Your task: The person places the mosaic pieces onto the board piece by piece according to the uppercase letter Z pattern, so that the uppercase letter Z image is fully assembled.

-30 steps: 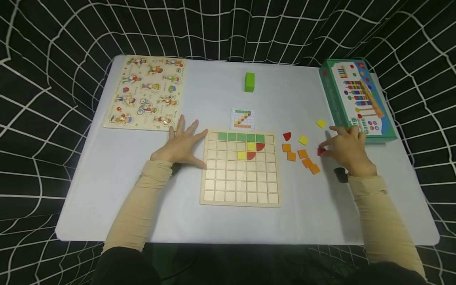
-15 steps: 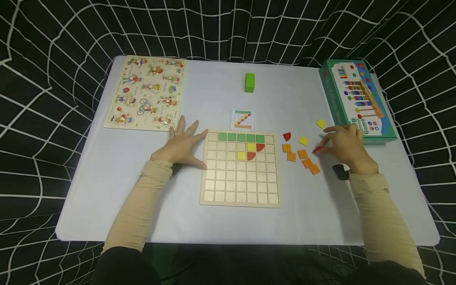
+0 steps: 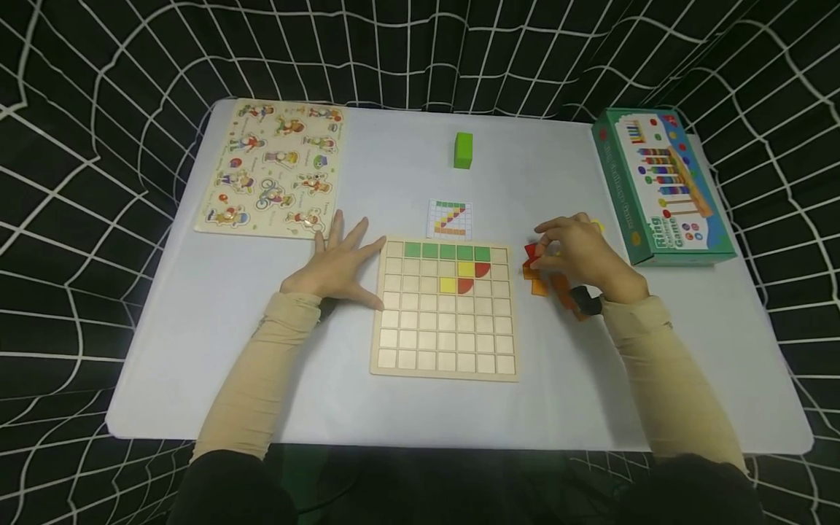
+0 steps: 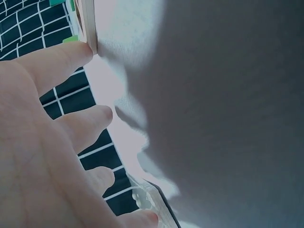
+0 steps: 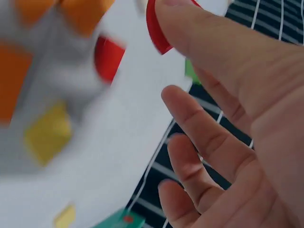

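Observation:
A wooden grid board (image 3: 446,321) lies in the middle of the table. Several green squares (image 3: 448,251) fill part of its top row, with yellow squares and red quarter circles stepping diagonally below. My left hand (image 3: 335,270) lies spread at the board's left side, thumb and index fingertip touching the edge. Between thumb and finger, my right hand (image 3: 584,251) pinches a red quarter circle (image 5: 159,40), raised over the loose pieces right of the board. Below it lie another red quarter circle (image 5: 108,59), a yellow square (image 5: 50,133) and several orange squares (image 3: 539,288), partly hidden by the hand.
A small printed pattern card (image 3: 450,219) lies just above the board, and a green block (image 3: 463,151) stands farther back. At back left is a picture puzzle board (image 3: 269,168); a green game box (image 3: 669,189) is at right. Netting surrounds the table.
My right hand has picked up the red quarter circle from the table's right part and carried it left toward the board. My left hand has stayed in place.

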A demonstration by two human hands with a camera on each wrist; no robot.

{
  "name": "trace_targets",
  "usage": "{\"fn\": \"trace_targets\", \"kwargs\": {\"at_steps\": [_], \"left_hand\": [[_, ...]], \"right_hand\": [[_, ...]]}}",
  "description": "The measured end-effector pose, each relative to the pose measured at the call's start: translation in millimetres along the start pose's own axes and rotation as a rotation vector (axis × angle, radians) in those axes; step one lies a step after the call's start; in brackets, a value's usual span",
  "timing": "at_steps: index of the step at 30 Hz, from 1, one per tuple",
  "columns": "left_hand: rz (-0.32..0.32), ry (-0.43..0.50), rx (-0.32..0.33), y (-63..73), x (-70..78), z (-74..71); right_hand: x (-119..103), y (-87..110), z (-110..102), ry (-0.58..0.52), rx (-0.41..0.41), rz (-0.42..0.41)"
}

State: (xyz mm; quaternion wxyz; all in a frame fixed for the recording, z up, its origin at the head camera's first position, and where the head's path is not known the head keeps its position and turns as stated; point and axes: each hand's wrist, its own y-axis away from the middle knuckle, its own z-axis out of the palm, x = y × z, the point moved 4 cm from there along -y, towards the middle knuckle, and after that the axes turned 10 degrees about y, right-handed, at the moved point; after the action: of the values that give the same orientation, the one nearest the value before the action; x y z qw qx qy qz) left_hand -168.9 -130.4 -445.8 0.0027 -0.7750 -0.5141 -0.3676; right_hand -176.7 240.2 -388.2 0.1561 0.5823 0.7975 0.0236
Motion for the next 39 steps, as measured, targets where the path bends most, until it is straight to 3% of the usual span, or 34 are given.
{"fn": "trace_targets", "kwargs": {"at_steps": [15, 22, 31, 39], "left_hand": [[-0.008, 0.016, 0.006, -0.9, -2.1, -0.5], [-0.006, 0.009, 0.007, -0.5, -2.8, -0.6], [-0.008, -0.006, 0.004, -0.6, -2.6, -0.5], [-0.016, -0.016, -0.002, -0.2, -3.3, -1.1]], "right_hand": [[-91, -28.0, 31, 0.038, -0.092, -0.309], [-120, -30.3, 39, 0.063, -0.166, -0.338], [-133, -25.3, 43, 0.155, -0.080, -0.287], [-137, -23.6, 48, 0.165, -0.041, -0.331]]}}
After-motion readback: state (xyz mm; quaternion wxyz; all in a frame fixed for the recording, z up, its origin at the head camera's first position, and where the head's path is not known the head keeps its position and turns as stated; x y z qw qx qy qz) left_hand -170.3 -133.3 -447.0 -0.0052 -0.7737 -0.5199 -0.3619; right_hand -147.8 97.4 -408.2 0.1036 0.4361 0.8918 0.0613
